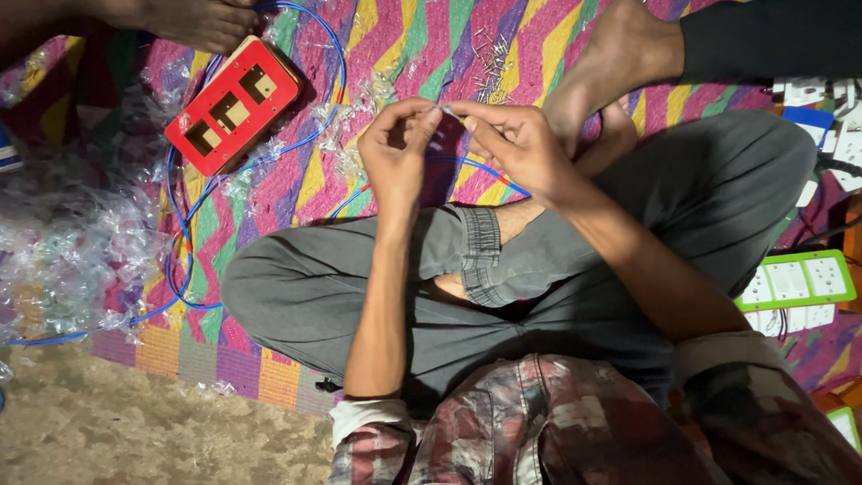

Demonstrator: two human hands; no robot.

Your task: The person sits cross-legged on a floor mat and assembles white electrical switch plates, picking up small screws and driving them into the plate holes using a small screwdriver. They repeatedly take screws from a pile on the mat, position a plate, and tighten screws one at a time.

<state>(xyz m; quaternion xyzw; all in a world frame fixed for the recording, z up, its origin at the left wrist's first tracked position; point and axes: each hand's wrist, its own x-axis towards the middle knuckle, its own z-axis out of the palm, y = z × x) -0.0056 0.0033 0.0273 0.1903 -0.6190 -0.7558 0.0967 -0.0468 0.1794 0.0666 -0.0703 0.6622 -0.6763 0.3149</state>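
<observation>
My left hand [397, 148] and my right hand [514, 142] are raised together above my crossed legs, fingertips pinched on a thin wire end [452, 114] between them. A blue and red wire [492, 172] runs down under my right hand toward my knee. Both hands hover over the striped woven mat [296, 171]. A small pile of metal screws [492, 54] lies on the mat just beyond my fingers.
A red switch board [232, 103] lies on the mat at the upper left, with a long blue wire [180, 233] looping round it. Clear plastic scraps [63, 242] are heaped at left. Green and white socket plates [795, 283] sit at right. Another person's feet [202, 20] rest at the top.
</observation>
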